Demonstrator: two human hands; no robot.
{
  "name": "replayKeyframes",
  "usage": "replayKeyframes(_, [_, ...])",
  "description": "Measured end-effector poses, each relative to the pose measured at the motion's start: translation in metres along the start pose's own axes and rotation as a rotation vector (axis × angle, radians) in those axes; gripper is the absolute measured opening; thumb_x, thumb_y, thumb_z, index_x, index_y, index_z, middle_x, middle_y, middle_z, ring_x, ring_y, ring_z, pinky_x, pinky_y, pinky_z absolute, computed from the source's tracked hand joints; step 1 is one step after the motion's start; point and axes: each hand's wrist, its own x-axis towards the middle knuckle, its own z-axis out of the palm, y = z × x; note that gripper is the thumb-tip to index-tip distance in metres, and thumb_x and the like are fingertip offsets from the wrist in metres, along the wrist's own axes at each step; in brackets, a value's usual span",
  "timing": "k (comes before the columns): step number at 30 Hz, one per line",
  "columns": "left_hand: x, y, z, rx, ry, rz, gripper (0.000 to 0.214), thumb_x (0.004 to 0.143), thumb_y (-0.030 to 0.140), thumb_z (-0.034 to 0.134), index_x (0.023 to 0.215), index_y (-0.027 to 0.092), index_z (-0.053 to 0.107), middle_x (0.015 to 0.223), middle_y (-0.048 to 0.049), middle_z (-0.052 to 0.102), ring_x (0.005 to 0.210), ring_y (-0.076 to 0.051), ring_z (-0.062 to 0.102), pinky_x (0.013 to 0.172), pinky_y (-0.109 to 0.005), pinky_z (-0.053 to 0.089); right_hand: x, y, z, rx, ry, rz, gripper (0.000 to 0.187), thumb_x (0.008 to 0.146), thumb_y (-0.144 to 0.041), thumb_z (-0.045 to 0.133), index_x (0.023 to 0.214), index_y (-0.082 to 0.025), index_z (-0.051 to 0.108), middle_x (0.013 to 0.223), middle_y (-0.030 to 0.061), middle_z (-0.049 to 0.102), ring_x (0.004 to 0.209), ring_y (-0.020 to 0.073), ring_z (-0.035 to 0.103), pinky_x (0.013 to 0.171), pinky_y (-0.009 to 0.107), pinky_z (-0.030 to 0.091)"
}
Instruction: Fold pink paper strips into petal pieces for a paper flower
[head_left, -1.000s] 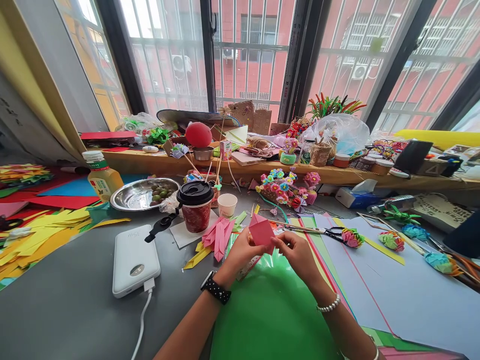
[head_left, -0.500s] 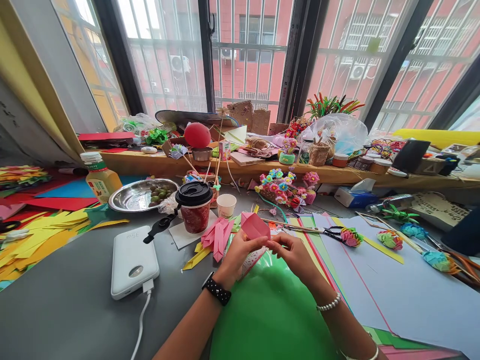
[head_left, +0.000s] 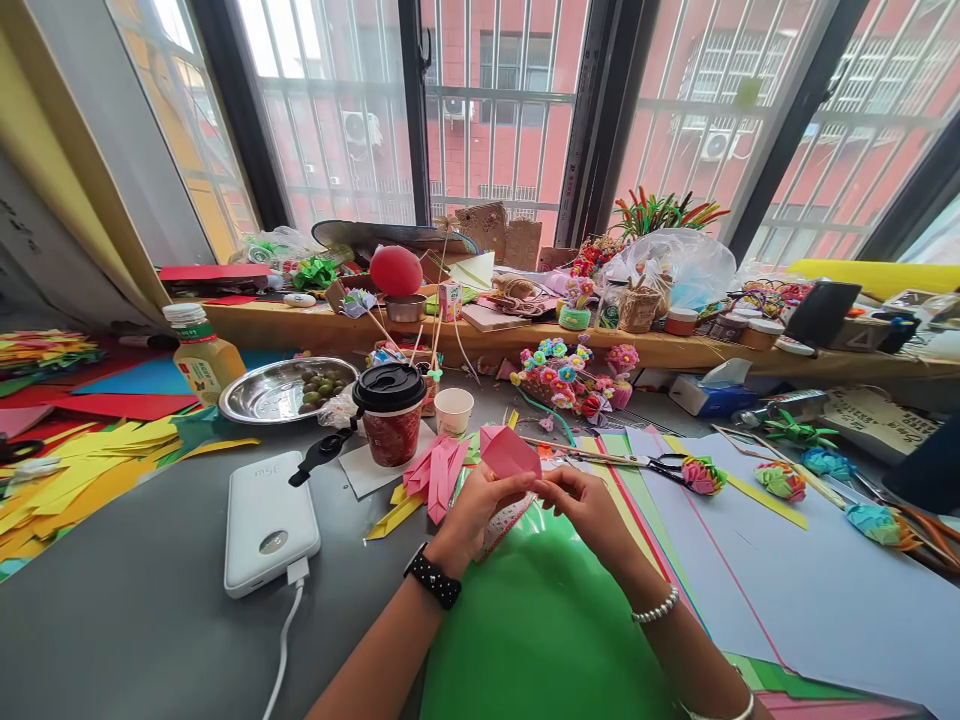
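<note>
A piece of pink paper (head_left: 510, 452) is held up between both hands. My left hand (head_left: 480, 505) pinches its lower left part, thumb in front. My right hand (head_left: 581, 505) pinches the paper's lower right edge, its fingertips almost meeting the left thumb. Beneath the hands lies a glossy green sheet (head_left: 555, 620), and a strip with a lacy white and red pattern (head_left: 506, 522) shows by the left wrist. Folded pink paper strips (head_left: 437, 472) lie just left of the hands, beside yellow ones (head_left: 393, 517).
A lidded coffee cup (head_left: 391, 425) and a white paper cup (head_left: 454, 410) stand beyond the left hand. A white power bank (head_left: 271, 525) with a cable lies left. Scissors (head_left: 637, 460) and white sheets (head_left: 750, 540) lie right. A steel bowl (head_left: 255, 395) sits back left.
Both hands stay almost in place, still holding the pink paper. The paper's upper edge tilts very slightly; otherwise only a tiny shift of the view shows.
</note>
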Motion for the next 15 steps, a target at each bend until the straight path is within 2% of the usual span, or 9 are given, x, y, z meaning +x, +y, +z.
replayKeyframes(5, [-0.001, -0.001, 0.001, 0.025, -0.043, 0.033, 0.025, 0.059, 0.026, 0.066, 0.047, 0.013, 0.049, 0.050, 0.0018, 0.051, 0.050, -0.007, 0.048, 0.052, -0.019, 0.040, 0.000, -0.003, -0.001, -0.024, -0.016, -0.037, 0.026, 0.075, -0.040, 0.048, 0.069, -0.016, 0.058, 0.061, 0.0000, 0.054, 0.056, 0.0119, 0.050, 0.051, 0.022, 0.041])
replayKeyframes(8, [-0.001, 0.009, -0.002, 0.057, -0.029, 0.031, 0.020, 0.058, 0.027, 0.067, 0.060, 0.012, 0.055, 0.061, -0.0010, 0.057, 0.058, -0.011, 0.052, 0.056, -0.022, 0.042, 0.001, 0.000, -0.006, 0.010, -0.071, -0.018, 0.025, 0.074, -0.040, 0.048, 0.069, -0.016, 0.057, 0.062, -0.0001, 0.054, 0.058, 0.0119, 0.051, 0.052, 0.022, 0.042])
replayKeyframes(13, [-0.001, 0.034, -0.019, 0.187, 0.023, 0.069, 0.032, 0.060, 0.033, 0.065, 0.085, 0.014, 0.058, 0.075, -0.0028, 0.060, 0.066, -0.012, 0.055, 0.057, -0.021, 0.041, 0.003, 0.001, -0.017, 0.020, -0.182, 0.019, 0.025, 0.072, -0.039, 0.052, 0.066, -0.015, 0.056, 0.061, -0.0001, 0.053, 0.057, 0.0112, 0.050, 0.053, 0.022, 0.041])
replayKeyframes(15, [-0.002, 0.040, -0.027, 0.251, 0.027, 0.066, 0.029, 0.060, 0.034, 0.064, 0.080, 0.013, 0.061, 0.074, -0.0030, 0.061, 0.064, -0.011, 0.054, 0.056, -0.019, 0.040, 0.003, 0.000, -0.020, 0.003, -0.226, 0.026, 0.026, 0.072, -0.039, 0.052, 0.066, -0.015, 0.057, 0.061, 0.0003, 0.054, 0.057, 0.0114, 0.050, 0.054, 0.022, 0.040])
